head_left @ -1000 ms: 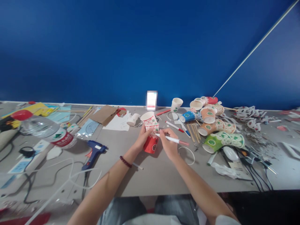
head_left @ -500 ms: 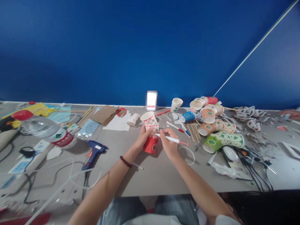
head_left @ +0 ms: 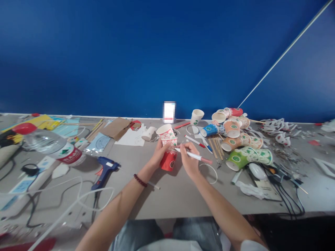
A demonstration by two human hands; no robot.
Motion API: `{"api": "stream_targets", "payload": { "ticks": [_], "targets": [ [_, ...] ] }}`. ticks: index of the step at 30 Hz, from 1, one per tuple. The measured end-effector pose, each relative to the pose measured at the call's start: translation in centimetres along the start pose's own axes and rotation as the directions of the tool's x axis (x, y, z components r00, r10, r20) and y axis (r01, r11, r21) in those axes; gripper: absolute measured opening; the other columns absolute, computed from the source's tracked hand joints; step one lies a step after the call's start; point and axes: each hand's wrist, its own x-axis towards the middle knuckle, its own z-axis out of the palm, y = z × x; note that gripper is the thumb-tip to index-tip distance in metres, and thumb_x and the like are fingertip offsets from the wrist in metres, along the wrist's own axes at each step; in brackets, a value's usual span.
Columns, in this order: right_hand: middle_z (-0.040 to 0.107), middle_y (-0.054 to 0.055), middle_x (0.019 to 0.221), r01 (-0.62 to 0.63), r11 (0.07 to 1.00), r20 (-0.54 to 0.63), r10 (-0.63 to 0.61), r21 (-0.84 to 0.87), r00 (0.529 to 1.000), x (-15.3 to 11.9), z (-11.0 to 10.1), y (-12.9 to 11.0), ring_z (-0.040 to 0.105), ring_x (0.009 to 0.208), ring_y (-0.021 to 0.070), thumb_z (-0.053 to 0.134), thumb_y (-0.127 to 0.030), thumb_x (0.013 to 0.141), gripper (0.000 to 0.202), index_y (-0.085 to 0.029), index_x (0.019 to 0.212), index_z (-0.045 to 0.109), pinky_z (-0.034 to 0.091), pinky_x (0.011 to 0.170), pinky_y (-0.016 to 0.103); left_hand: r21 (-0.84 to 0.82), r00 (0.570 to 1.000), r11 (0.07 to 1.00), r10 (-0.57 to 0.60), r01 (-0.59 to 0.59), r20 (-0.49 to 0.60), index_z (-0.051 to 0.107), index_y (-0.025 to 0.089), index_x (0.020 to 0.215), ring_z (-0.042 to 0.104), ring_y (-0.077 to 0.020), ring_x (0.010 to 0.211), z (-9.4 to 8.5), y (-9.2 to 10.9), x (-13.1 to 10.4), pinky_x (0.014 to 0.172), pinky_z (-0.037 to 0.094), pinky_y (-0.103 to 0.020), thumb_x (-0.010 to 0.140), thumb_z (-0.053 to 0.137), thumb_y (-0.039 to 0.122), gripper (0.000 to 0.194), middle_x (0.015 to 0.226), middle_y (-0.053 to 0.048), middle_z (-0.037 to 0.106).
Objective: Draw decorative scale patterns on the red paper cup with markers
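Note:
My left hand is wrapped round two or more joined red-and-white paper cups, tilted slightly, with the open rim at the top. In my right hand is a white marker pen with a red end, held like a writing tool. Its tip points left at the cups' side, close to where they meet; whether it touches I cannot tell. Behind the cups a small white paper cup lies on its side, and another white cup stands farther right.
At left are a blue glue gun, a large plastic bottle and a power strip. To the right lie wooden sticks, a green paper cup stack and a computer mouse. A blue partition rises behind the table.
The marker and my right hand have shifted very slightly right. My left hand and the cups stay almost still. Another person's hand at the far right edge has gone from view.

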Motion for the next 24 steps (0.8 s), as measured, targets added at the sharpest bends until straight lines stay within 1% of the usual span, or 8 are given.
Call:
{"api": "stream_targets", "payload": {
  "ticks": [8,14,18,21,24],
  "targets": [
    [0.060,0.000,0.065,-0.017,1.000,0.018,0.017,0.010,1.000,-0.21,0.03,0.34,0.055,0.063,0.0150,0.054,-0.032,0.084,0.024,-0.020,0.063,0.052,0.043,0.064,0.029,0.007,1.000,1.000,-0.014,0.013,0.010,0.052,0.025,0.109,0.064,-0.0139,0.076,-0.23,-0.21,0.12,0.067,0.050,-0.026,0.077,0.068,0.035,0.038,0.093,-0.001,0.065],
    [0.058,-0.001,0.060,-0.032,0.999,0.064,0.033,-0.005,0.997,-0.38,0.06,0.16,0.051,0.058,0.0138,0.055,-0.034,0.082,0.023,-0.020,0.064,0.056,0.041,0.057,0.027,0.022,1.000,1.000,0.005,-0.005,0.004,0.053,0.024,0.109,0.063,-0.0139,0.078,-0.31,-0.36,0.23,0.069,0.050,-0.026,0.076,0.068,0.034,0.037,0.094,-0.001,0.065],
    [0.058,-0.001,0.058,-0.027,1.000,0.058,0.028,-0.004,0.998,-0.36,-0.01,-0.22,0.050,0.057,0.0133,0.055,-0.035,0.082,0.024,-0.019,0.064,0.057,0.040,0.056,0.027,0.019,1.000,1.000,0.010,-0.011,0.015,0.053,0.025,0.110,0.063,-0.0154,0.080,-0.37,-0.39,0.26,0.071,0.049,-0.028,0.076,0.069,0.034,0.038,0.094,-0.001,0.065],
    [0.058,-0.001,0.059,-0.040,0.999,0.056,0.038,0.026,0.998,-0.34,0.02,-0.19,0.051,0.057,0.0137,0.055,-0.035,0.082,0.025,-0.020,0.063,0.055,0.041,0.057,0.027,0.019,1.000,1.000,-0.022,0.022,0.003,0.053,0.025,0.108,0.064,-0.0170,0.079,-0.20,-0.08,0.08,0.071,0.050,-0.029,0.076,0.069,0.035,0.037,0.092,-0.002,0.066],
    [0.059,-0.001,0.060,-0.068,0.993,0.051,0.063,0.093,0.997,-0.26,0.14,0.13,0.053,0.060,0.0146,0.055,-0.036,0.082,0.026,-0.020,0.062,0.050,0.042,0.060,0.028,-0.013,0.999,0.999,-0.039,0.040,0.006,0.054,0.025,0.106,0.066,-0.0195,0.079,-0.01,0.24,-0.09,0.071,0.051,-0.031,0.075,0.069,0.036,0.036,0.091,-0.003,0.067]
  ]
}}
